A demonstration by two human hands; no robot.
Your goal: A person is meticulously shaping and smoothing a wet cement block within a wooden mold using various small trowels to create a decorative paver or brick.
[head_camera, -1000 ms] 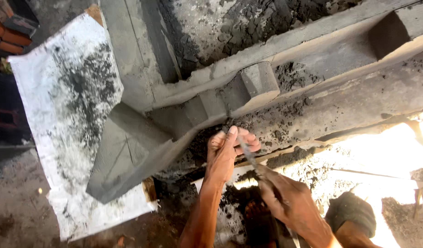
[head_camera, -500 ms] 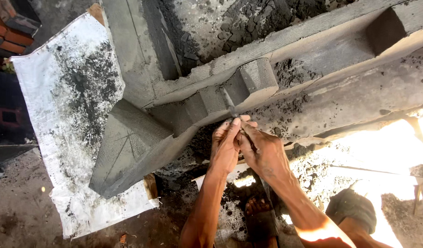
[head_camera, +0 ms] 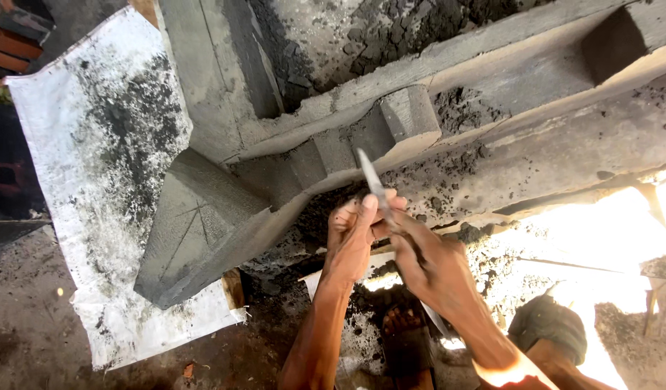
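Note:
A long grey moulded block (head_camera: 325,155) of packed dark sand runs from lower left to upper right, with stepped ridges along it. A thin metal blade (head_camera: 372,180) points up at the block's raised step. My right hand (head_camera: 430,263) grips the blade's handle. My left hand (head_camera: 354,231) closes around the blade just below its tip, thumb pressed against it. Both hands sit directly under the block's edge, touching each other.
A white sack sheet (head_camera: 94,144) dusted with black sand lies under the block's left end. Loose dark sand (head_camera: 390,29) is heaped behind the block. Red bricks (head_camera: 15,43) lie at upper left. My foot (head_camera: 401,325) stands below, and bright sunlit ground (head_camera: 593,238) lies right.
My right hand has come up from lower right to join the left hand. The blade's tip now stands higher, against the block's raised step.

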